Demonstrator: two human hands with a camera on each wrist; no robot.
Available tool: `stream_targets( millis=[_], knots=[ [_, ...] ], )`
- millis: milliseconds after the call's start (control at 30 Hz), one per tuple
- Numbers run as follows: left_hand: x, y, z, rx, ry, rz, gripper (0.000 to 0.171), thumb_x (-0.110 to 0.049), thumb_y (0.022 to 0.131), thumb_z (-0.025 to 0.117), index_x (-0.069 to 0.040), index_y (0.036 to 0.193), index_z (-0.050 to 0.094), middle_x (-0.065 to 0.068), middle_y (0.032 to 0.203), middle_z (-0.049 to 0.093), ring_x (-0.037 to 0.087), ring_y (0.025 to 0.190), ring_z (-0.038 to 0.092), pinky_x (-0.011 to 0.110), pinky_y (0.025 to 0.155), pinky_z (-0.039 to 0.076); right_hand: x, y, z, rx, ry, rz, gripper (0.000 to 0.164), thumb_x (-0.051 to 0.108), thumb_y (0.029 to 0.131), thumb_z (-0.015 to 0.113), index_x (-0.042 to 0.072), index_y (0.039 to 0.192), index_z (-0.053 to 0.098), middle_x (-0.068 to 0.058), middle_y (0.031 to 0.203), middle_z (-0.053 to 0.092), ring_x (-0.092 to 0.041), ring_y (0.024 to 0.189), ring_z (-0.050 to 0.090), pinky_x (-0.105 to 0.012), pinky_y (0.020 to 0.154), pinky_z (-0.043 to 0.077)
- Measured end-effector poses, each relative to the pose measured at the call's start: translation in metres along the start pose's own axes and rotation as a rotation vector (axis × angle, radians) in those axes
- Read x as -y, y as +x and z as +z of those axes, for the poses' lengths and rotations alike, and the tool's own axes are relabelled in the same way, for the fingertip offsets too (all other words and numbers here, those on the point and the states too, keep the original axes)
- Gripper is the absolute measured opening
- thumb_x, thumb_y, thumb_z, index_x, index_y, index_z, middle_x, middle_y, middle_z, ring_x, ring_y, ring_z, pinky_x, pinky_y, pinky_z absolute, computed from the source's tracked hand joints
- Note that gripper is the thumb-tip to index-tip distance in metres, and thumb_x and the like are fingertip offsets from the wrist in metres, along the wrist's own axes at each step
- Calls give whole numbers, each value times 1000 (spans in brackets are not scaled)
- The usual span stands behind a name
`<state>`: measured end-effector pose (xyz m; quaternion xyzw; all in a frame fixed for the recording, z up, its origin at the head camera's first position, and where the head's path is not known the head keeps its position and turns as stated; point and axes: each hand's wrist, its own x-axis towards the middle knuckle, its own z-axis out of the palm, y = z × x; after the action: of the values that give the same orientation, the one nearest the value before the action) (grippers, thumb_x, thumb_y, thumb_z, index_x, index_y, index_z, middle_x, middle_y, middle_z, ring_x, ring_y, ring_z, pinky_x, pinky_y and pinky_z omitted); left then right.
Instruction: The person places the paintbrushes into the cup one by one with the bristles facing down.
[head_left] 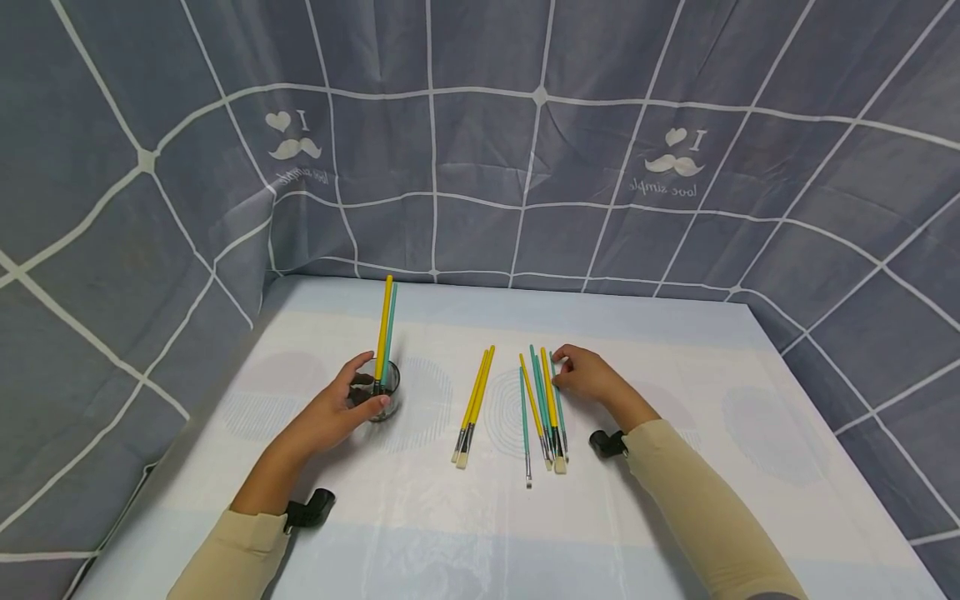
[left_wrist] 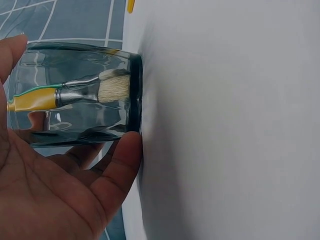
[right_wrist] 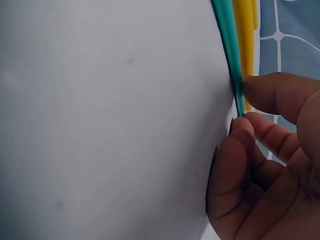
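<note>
My left hand [head_left: 326, 421] grips a clear drinking glass [left_wrist: 75, 117] at the left of the table, thumb on one side and fingers round the other. Inside stand a yellow paintbrush [head_left: 384, 329] and a green paintbrush [head_left: 392, 325], bristles down, handles leaning up out of the rim. My right hand [head_left: 592, 379] is at the far end of the rightmost green paintbrush [right_wrist: 227, 35], pinching its handle tip between thumb and finger close over the table. Alongside it lies a thick yellow paintbrush [head_left: 551, 392], its bristles toward me.
Between the hands, two yellow paintbrushes [head_left: 477, 400] lie together. Right of them is a loose group with a thin green paintbrush [head_left: 524, 417] and several others. A pale patterned cloth covers the table [head_left: 450, 542]; a grey checked curtain [head_left: 480, 167] hangs behind and at both sides.
</note>
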<state>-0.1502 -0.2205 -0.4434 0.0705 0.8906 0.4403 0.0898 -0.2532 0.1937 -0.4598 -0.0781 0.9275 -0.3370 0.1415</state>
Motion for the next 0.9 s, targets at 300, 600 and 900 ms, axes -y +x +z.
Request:
stream_targets(
  millis=[300, 600, 900],
  knots=[
    [-1, 0, -1, 4, 4, 14, 84, -49, 96, 62, -21, 159, 14, 25, 145, 42, 44, 134, 39, 66, 100, 35, 4, -2, -1, 4, 2, 36, 31, 10, 91, 68, 4, 119, 57, -10, 92, 54, -24, 79, 49, -36, 72, 40],
    [-1, 0, -2, 5, -2, 15, 84, -49, 96, 62, -21, 159, 13, 25, 148, 38, 45, 136, 37, 66, 101, 34, 7, 1, 2, -21, -26, 53, 28, 15, 91, 69, 4, 115, 58, -10, 94, 57, -24, 80, 50, -36, 72, 41],
    [-1, 0, -2, 2, -35, 59, 80, -41, 98, 63, -19, 158, 15, 22, 142, 45, 40, 129, 46, 62, 100, 37, 11, 4, 2, -59, -92, 60, 25, 12, 90, 69, 4, 113, 60, -13, 100, 61, -26, 81, 54, -39, 73, 44]
  ],
)
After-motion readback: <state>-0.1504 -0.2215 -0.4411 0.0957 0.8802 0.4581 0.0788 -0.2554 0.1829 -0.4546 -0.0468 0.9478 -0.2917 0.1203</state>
